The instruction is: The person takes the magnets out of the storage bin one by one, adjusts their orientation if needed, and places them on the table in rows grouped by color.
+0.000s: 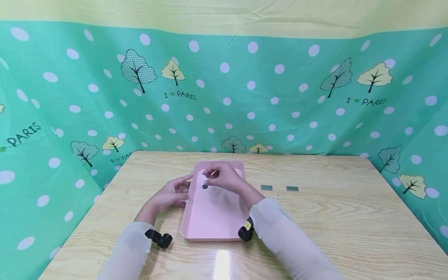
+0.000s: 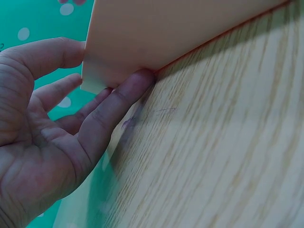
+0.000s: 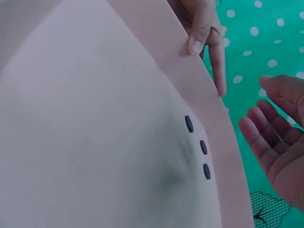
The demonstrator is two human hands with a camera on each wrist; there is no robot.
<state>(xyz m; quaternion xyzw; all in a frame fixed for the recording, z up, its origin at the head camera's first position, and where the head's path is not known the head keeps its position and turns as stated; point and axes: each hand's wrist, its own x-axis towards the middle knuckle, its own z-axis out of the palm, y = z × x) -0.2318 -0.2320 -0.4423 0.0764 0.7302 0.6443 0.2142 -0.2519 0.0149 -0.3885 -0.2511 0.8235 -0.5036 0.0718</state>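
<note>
A pink tray (image 1: 217,217) lies on the table, its long side running away from me. My left hand (image 1: 173,194) is at its left wall, fingers extended; in the left wrist view the thumb (image 2: 137,83) touches the outer wall low down and the index fingertip meets the rim. My right hand (image 1: 224,177) hovers over the tray's far left part. In the right wrist view its fingers (image 3: 254,137) are loosely bent with nothing between them. Three small black discs (image 3: 204,147) lie in a row on the tray floor along the wall; the right hand partly covers them in the head view.
Two small dark flat rectangles, a left one (image 1: 266,187) and a right one (image 1: 292,189), lie on the wooden table (image 1: 350,217) right of the tray. A green dotted curtain (image 1: 224,97) hangs behind the table and along its sides. Black wrist cameras (image 1: 162,239) sit on both sleeves.
</note>
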